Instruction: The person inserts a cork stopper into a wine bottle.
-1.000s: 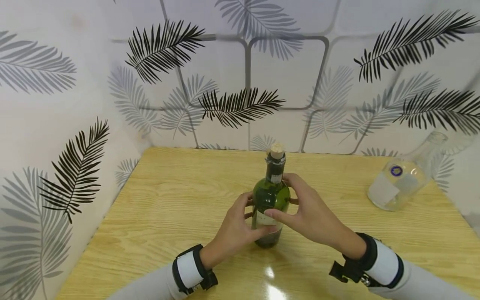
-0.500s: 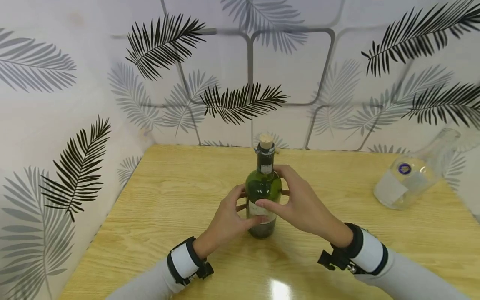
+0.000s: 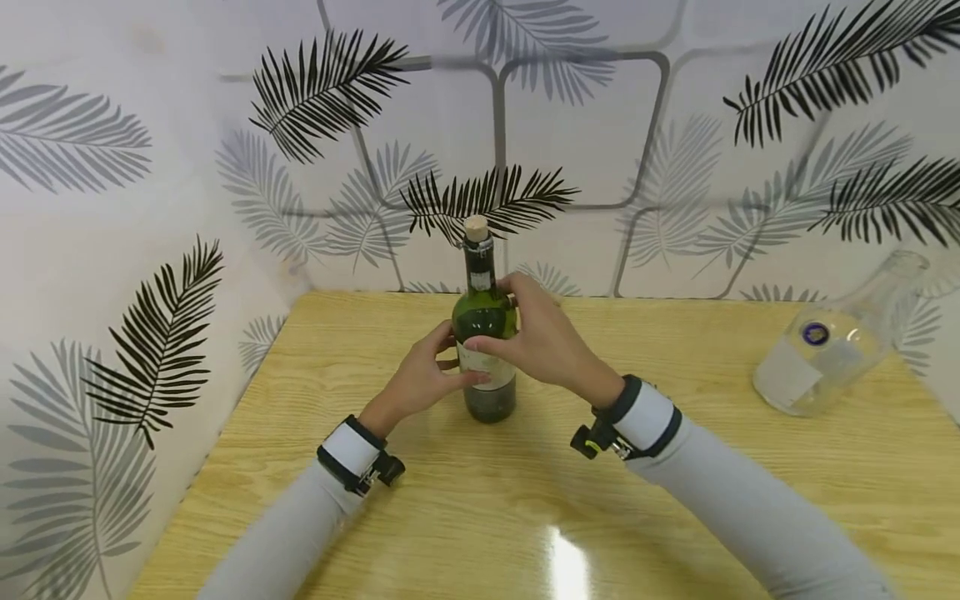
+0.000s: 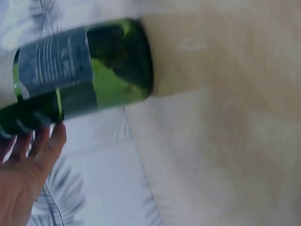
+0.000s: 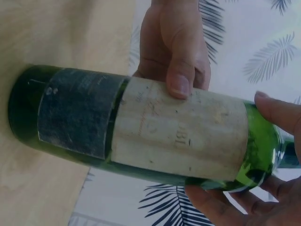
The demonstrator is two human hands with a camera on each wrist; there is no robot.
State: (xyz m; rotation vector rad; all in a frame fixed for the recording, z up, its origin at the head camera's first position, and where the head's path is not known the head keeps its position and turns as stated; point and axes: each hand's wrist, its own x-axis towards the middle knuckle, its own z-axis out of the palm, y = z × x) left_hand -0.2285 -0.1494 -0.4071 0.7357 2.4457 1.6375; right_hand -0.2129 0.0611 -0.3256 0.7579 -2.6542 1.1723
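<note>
A green glass wine bottle (image 3: 486,379) with a cork (image 3: 476,227) in its neck stands upright between both hands in the head view. My left hand (image 3: 420,375) holds its left side, thumb across the pale label (image 5: 181,132). Higher up, around the shoulder, my right hand (image 3: 543,337) grips the bottle with its thumb over the front. In the right wrist view a dark lower label (image 5: 77,113) shows near the base. The left wrist view has the left fingers (image 4: 44,146) against the green glass.
A clear glass bottle (image 3: 825,358) with a white label stands at the right of the wooden table (image 3: 420,517). Behind the table's back edge is a wall (image 3: 562,150) with a leaf pattern.
Both hands have moved the green wine bottle away from me and to the left, toward the back of the table. The hold on it looks the same.
</note>
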